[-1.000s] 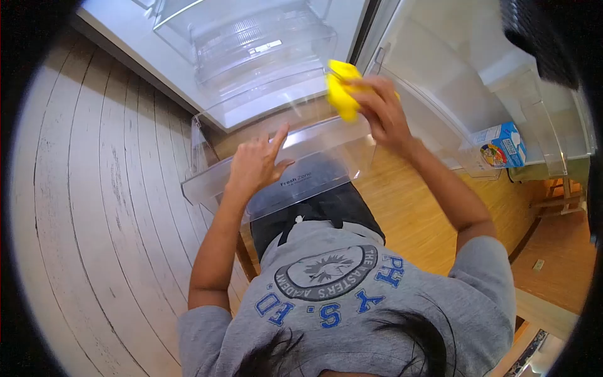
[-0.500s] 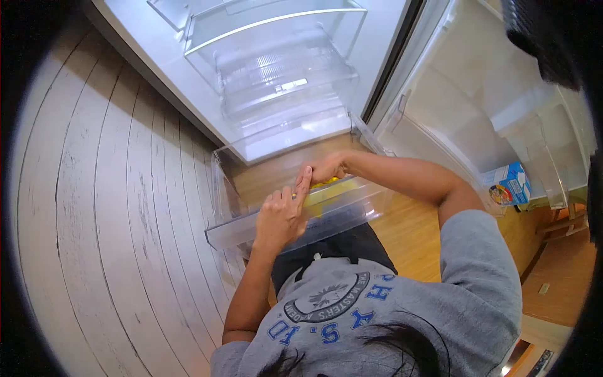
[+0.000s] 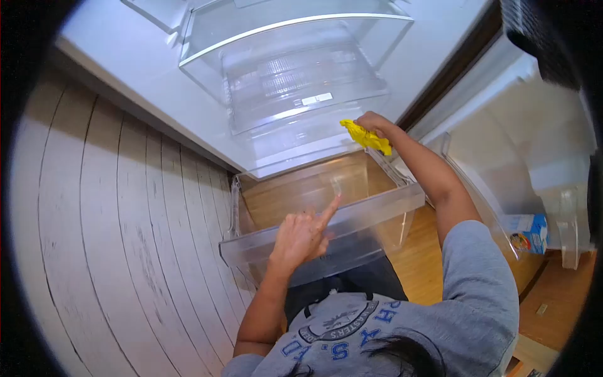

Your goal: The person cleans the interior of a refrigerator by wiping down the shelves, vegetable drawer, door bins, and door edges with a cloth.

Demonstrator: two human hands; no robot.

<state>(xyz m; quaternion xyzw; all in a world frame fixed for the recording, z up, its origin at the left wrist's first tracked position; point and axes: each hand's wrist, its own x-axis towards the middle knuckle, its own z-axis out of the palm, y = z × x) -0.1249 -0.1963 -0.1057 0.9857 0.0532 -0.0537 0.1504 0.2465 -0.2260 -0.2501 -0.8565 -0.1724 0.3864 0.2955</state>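
Note:
A clear plastic fridge drawer (image 3: 383,204) is in front of my body, its long front panel nearest me. My left hand (image 3: 300,239) is at the top edge of that panel, fingers curled over the rim and index finger stretched out. My right hand (image 3: 375,123) is closed on a crumpled yellow cloth (image 3: 367,138), above the drawer's far right corner and apart from it. Through the drawer's clear bottom the wooden floor shows.
Beyond the drawer stands an open fridge with a glass shelf (image 3: 295,24) and another clear drawer (image 3: 308,78) inside. Its door (image 3: 496,125) swings out at right, with a blue and white box (image 3: 531,232) in the door bin. White plank boards (image 3: 125,220) lie at left.
My right hand has lifted the yellow cloth off the drawer's front panel and moved it away, toward the far right corner. My left hand stays at the front rim, its index finger now pointing out.

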